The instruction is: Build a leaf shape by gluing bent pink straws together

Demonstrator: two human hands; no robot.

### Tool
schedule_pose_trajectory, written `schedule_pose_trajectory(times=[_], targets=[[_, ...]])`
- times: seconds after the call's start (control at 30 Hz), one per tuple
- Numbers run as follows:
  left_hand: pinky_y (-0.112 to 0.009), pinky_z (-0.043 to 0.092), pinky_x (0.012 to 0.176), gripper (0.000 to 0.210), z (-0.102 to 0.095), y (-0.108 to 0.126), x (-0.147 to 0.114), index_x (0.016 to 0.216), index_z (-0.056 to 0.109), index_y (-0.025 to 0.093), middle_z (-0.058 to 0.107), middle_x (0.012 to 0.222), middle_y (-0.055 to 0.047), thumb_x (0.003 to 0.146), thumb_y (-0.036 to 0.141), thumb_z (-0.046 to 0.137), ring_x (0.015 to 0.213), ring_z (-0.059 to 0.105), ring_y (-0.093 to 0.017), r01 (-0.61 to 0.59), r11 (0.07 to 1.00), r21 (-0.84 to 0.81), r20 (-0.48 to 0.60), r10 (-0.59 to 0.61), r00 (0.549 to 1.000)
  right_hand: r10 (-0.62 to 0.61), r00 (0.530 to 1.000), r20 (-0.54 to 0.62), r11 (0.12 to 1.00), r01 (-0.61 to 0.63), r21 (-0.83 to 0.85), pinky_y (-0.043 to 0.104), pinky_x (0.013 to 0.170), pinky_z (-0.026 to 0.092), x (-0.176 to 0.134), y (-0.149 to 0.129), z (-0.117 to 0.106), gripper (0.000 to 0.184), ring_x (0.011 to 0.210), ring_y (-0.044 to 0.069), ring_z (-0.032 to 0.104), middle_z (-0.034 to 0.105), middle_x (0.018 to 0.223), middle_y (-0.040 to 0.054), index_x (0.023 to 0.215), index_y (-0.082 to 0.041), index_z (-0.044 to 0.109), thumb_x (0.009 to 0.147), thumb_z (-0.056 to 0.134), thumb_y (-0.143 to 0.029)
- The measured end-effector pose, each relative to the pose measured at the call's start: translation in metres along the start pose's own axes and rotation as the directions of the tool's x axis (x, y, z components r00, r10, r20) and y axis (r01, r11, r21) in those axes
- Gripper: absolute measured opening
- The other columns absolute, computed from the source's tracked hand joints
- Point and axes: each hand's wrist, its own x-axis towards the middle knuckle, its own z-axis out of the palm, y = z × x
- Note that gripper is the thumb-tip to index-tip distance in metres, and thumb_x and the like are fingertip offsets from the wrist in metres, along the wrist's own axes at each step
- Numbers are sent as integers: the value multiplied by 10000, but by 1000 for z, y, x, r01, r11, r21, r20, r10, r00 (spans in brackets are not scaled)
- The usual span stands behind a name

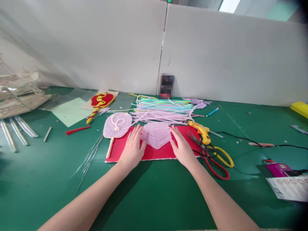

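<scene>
A lilac panel of pipe cleaners [157, 135], bent in a chevron pattern, lies flat on a red board [154, 154]. My left hand [133, 146] rests at the panel's left edge, fingers stretched out. On its right edge lies my right hand [181, 144], also with straight fingers. Left of my left hand is a round lilac fan [115, 130] with a cream curl on top and a twisted cream handle. A yellow glue gun [201, 131] and scissors [216, 162] with red and yellow handles lie right of my right hand.
Behind the board is a pile of lilac, mint and yellow pipe cleaners [163, 110]. A red and yellow fan [102, 101] with a tassel lies back left. Thin wires [90, 155] spread at left. A blue pen [212, 111] and purple device [279, 168] are at right.
</scene>
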Motion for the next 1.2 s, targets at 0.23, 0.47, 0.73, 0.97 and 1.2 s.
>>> schedule_pose_trajectory(times=[0.23,0.47,0.73,0.97,1.2], targets=[[-522,148,1144,494,6,-2,-2,1415,336,178,230,1535,-83,938,303,355,1420,178,-234,-146,941,306,174,95,980,-74,973,219,967,124,-222,475,1126,265,-2,-4,2,472,1384,211,296,354,1482,77,1401,-174,407,960,272,-277],[-547,145,1134,505,4,2,-5,1428,313,173,197,1542,-100,943,306,366,1422,168,-244,-199,907,370,165,147,975,-103,953,286,936,190,-296,515,1131,228,-9,-16,-5,619,1413,233,214,260,1521,63,1458,-185,287,926,376,-489],[-537,115,1143,581,8,7,-15,1457,249,129,217,1530,-113,957,413,328,1420,177,-250,-399,837,375,277,309,910,-175,881,439,900,324,-290,548,1141,163,-20,-34,-7,738,1433,225,116,151,1545,46,1492,-196,111,905,253,-622],[-527,126,1144,574,10,6,-16,1452,271,130,254,1516,-125,959,419,317,1413,203,-251,-429,832,352,286,341,895,-172,889,424,899,317,-301,558,1135,163,-23,-33,-3,742,1427,238,148,138,1546,62,1494,-219,53,905,271,-614],[-525,120,1145,552,11,5,-15,1447,286,132,261,1514,-137,959,389,322,1409,215,-256,-382,849,364,235,313,920,-159,900,407,900,301,-315,561,1135,156,-20,-28,-4,719,1432,235,123,112,1552,50,1495,-232,8,924,283,-572]])
